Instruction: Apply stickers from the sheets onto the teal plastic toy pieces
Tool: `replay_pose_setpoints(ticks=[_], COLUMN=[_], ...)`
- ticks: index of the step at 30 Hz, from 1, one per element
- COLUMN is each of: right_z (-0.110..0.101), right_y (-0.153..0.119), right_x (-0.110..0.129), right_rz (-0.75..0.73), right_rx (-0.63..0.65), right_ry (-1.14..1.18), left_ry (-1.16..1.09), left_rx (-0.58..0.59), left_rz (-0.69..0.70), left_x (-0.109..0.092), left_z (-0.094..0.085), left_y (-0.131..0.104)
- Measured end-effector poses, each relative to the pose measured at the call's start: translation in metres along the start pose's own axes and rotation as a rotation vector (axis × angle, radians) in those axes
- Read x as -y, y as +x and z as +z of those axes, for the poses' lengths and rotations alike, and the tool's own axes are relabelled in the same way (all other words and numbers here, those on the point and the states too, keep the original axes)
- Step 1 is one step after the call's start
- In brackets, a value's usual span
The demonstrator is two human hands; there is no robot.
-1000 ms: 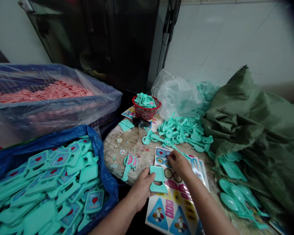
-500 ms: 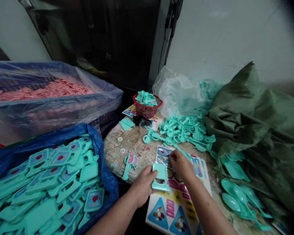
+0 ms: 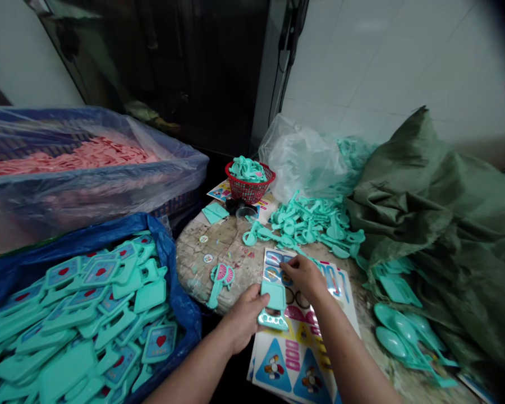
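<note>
My left hand (image 3: 249,314) is closed round the edge of a mint-green plastic toy piece (image 3: 273,294) with a square blank panel and a slotted handle. It holds the piece above the lower left part of a printed sticker sheet (image 3: 345,297). At the sheet's top left corner, my right hand (image 3: 301,275) pinches at a blue sticker (image 3: 274,258); the fingertips partly cover it. Left of the hands, a blue-lined bin (image 3: 189,314) holds many similar green pieces, several with a red-heart sticker (image 3: 161,340) on the panel.
A red basket (image 3: 248,192) of green toy parts stands at the table's back. Loose green parts (image 3: 311,221) lie heaped behind the sheet. Green toy spoons (image 3: 398,331) and a dark green sack (image 3: 429,185) are at right. Pink pieces (image 3: 84,154) fill a plastic-lined crate at left.
My right hand has shifted slightly left and up over the blue sticker at the sheet's corner. My left hand still holds the green toy piece in nearly the same place.
</note>
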State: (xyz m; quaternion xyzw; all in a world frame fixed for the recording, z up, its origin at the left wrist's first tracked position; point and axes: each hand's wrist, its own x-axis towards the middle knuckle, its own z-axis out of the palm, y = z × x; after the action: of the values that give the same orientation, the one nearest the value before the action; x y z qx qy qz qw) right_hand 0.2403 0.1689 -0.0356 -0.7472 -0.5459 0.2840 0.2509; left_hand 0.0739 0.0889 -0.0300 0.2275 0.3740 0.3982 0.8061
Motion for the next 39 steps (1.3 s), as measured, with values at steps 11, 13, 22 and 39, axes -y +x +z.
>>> replay_pose_setpoints(ticks=[11,13,22,39], right_z=[-0.057,-0.067,-0.044,-0.036], right_y=[-0.018,-0.032,-0.116,-0.141], right_x=[0.027,0.027,0.009,0.001], right_rz=[-0.012,-0.022,-0.023,-0.09], right_rx=[0.189,0.181,0.2,0.182], right_ry=[0.745,0.8,0.625,0.503], left_ry=[0.006,-0.005,-0.165,-0.224], left_rx=[-0.001,0.015,0.036,0.149], left_rz=[0.01,0.023,0.115,0.135], left_x=[0.005,0.005,-0.003,-0.003], left_z=[-0.005,-0.006,0.011,0.025], left_y=[0.003,0.003,-0.028,-0.066])
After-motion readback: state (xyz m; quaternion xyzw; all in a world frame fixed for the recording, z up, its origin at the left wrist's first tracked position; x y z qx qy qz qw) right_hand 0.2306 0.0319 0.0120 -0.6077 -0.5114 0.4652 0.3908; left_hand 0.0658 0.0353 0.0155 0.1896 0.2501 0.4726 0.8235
